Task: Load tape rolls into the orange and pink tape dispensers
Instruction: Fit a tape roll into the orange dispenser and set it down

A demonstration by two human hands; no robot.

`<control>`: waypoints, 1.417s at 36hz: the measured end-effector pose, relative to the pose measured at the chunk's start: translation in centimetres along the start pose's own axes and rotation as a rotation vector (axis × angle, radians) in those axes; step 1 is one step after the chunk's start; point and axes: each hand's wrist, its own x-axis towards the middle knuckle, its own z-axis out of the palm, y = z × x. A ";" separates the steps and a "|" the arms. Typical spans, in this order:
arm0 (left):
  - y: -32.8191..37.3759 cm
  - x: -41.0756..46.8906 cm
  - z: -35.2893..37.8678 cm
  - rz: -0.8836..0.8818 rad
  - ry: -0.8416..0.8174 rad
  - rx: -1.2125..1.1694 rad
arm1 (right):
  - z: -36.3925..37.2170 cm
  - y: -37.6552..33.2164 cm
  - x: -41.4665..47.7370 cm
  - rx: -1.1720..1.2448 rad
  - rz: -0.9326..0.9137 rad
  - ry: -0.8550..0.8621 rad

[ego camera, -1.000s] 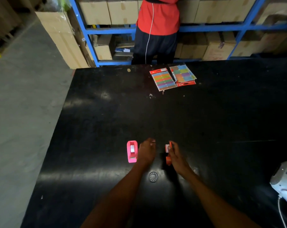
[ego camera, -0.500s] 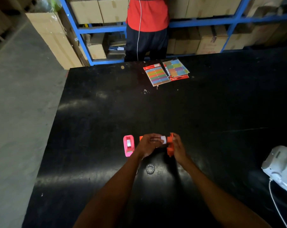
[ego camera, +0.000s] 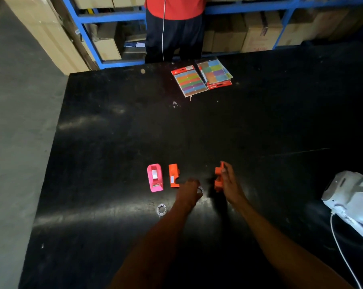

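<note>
- Left hand [ego camera: 188,191] closes over a tape roll [ego camera: 200,190] on the table [ego camera: 114,142].
- Right hand [ego camera: 228,180] grips one orange dispenser half [ego camera: 218,177]; the other half [ego camera: 174,175] lies beside the loaded-looking pink dispenser [ego camera: 155,177].
- Next, probably: seat the roll, rejoin the halves.

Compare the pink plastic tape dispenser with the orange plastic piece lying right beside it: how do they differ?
The pink plastic tape dispenser looks whole, with a white roll seated in it; the orange plastic piece looks like one half of a shell, the other orange half being in the right hand. No roll shows in the orange piece, only a small white patch. Both lie untouched on the black table.
</note>
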 end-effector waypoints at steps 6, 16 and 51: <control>-1.4 -0.5 -1.2 -0.027 0.168 -0.037 | 0.6 0.0 -0.2 -0.037 -0.030 -0.032; -6.5 -6.1 1.3 0.026 0.132 0.227 | 3.6 0.0 -2.3 -0.114 -0.096 -0.083; -2.4 -5.8 -5.7 0.076 -0.016 -0.390 | 4.9 -2.0 -6.5 -0.113 -0.192 -0.259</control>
